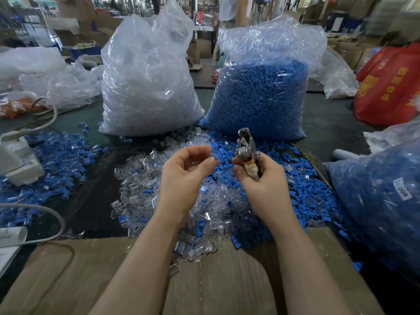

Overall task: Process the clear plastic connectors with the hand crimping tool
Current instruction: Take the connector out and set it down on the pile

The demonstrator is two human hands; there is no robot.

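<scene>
Head view. We see both forearms reaching in over a cardboard sheet [216, 280] at the near edge of the desk [91, 201].

Right hand [263, 178]: grip curled round the handles of the hand crimping tool [246, 151], metal head pointing up and away from us; whether the jaws are apart we cannot tell.

Left hand [184, 171]: palm up, fingers curved, thumb and forefinger tip near each other close beside the tool head. Something clear seems to lie between them, but we cannot tell if the grip pinches it.

Clear plastic connectors [145, 192] lie in a loose heap on the desk under both hands, mixed with blue caps [295, 178].

Behind the heap stand two tall plastic bags side by side: bag of clear parts [147, 87] on the left, bag of blue parts [261, 98] on the right. A white power strip [20, 162] sits at far left.
</scene>
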